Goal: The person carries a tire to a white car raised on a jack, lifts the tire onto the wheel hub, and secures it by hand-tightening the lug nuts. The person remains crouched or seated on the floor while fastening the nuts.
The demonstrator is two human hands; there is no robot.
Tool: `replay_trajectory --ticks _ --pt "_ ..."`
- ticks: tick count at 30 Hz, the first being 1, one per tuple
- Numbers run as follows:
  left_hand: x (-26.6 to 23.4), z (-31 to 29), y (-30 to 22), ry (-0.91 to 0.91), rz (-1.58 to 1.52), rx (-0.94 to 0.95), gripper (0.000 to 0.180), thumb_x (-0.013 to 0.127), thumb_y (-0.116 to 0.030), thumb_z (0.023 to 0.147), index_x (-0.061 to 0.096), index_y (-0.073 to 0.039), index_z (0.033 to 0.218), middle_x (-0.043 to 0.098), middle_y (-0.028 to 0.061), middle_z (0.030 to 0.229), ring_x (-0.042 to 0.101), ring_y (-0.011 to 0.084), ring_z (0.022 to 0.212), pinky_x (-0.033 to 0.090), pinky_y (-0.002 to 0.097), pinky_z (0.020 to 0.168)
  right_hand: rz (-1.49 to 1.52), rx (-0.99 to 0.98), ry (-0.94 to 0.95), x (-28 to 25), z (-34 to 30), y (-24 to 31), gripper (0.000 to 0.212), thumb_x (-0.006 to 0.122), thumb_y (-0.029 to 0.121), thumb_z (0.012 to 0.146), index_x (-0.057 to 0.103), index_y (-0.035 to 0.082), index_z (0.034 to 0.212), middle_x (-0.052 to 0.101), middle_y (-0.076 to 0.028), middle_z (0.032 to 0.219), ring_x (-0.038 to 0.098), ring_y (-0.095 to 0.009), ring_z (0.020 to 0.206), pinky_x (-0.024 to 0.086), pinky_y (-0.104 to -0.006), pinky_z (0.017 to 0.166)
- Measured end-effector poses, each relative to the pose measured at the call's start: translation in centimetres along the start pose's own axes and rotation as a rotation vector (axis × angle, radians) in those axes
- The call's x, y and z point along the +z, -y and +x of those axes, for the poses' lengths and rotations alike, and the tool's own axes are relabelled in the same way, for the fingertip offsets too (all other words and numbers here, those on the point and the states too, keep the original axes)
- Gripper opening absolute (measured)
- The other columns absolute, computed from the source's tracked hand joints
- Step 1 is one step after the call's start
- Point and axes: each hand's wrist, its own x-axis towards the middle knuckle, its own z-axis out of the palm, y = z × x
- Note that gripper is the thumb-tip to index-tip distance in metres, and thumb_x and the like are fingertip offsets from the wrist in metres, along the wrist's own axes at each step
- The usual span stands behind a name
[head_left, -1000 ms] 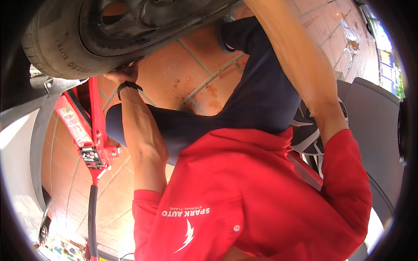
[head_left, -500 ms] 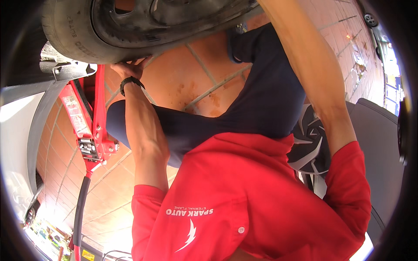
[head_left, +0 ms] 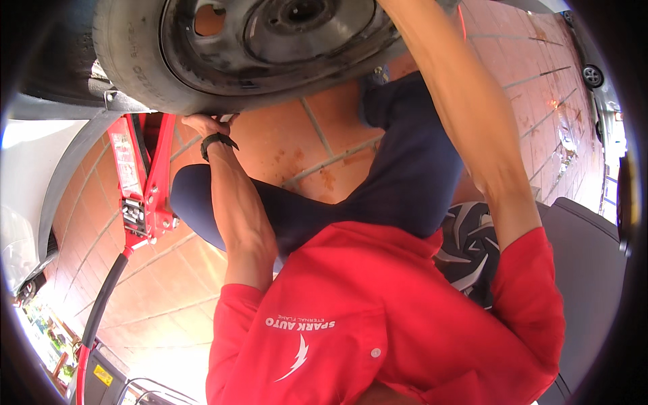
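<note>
A car wheel (head_left: 270, 71), a black tyre on a dark steel rim, fills the top of the view beside the car's wheel arch. My left hand (head_left: 209, 125) is pressed palm-up against the tyre's lower edge, gripping it from underneath; some fingers are hidden behind the rubber. Past the top right of the wheel runs my right forearm, and that hand is cut off by the upper edge. Just left of my left hand stands a red floor jack (head_left: 145, 175), its front end under the car.
The jack's long handle (head_left: 101, 304) slopes down to the lower left. A pale car fender (head_left: 40, 182) is at the left. Terracotta tiles (head_left: 297, 155) cover the ground beneath my bent legs. Right of me sits a grey box-like thing (head_left: 580, 270); parked cars (head_left: 594, 77) stand far right.
The view has shifted, so the wheel, jack and my left arm appear farther right and lower. More of the rim and its hub shows. My left hand stays under the tyre.
</note>
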Motion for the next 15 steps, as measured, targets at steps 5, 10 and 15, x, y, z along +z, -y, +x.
replay_trajectory --ticks 5,10,15 --pt "-0.4 -4.1 -1.2 0.009 0.032 0.098 0.089 0.029 -0.070 0.102 0.030 -0.019 0.175 0.031 0.0189 0.176 0.038 0.0531 0.155 0.038 0.0851 0.111 -0.032 -0.030 0.010 0.6 -1.2 1.1 0.136 0.035 0.101 0.092 0.054 -0.021 0.150 0.046 -0.044 0.161 0.041 -0.052 0.156 0.030 -0.0537 0.131" --pt "-0.3 -4.6 -0.2 -0.007 -0.024 0.031 0.094 0.031 -0.073 0.100 0.029 -0.015 0.174 0.025 0.0186 0.177 0.034 0.0520 0.155 0.038 0.0839 0.111 -0.070 -0.041 0.005 1.6 -1.4 1.8 0.135 0.034 0.100 0.094 0.054 -0.022 0.150 0.046 -0.045 0.160 0.041 -0.054 0.156 0.030 -0.0532 0.131" --pt "1.4 -3.5 1.5 0.011 -0.057 -0.087 0.097 0.030 -0.077 0.099 0.028 -0.016 0.175 0.025 0.0189 0.178 0.033 0.0517 0.156 0.038 0.0827 0.112 -0.109 -0.058 -0.057 0.6 -0.9 1.0 0.134 0.034 0.098 0.095 0.054 -0.023 0.149 0.046 -0.047 0.158 0.041 -0.055 0.156 0.031 -0.0528 0.131"
